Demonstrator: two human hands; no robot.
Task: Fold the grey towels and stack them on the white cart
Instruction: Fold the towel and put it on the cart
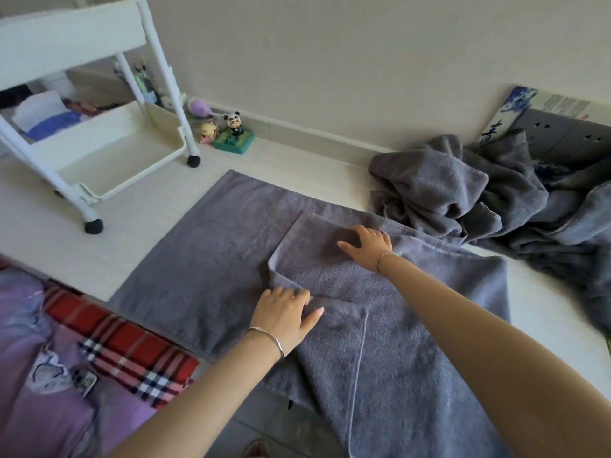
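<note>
A grey towel (211, 259) was spread flat on the floor, one end folded over — thick, soft terry, floppy, best taken by its hemmed corners. It was pressed down by the left hand (284, 314) and right hand (367, 242), fingers flat, nothing gripped. More towels (463, 190) were heaped by the wall; the white cart (99, 153) was left bare.

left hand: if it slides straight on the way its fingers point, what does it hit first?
Left hand points up-right along the spread grey towel; likely the right forearm crossing over it first, though height is unclear.

Soft daylight, wide-angle edge distortion
</note>
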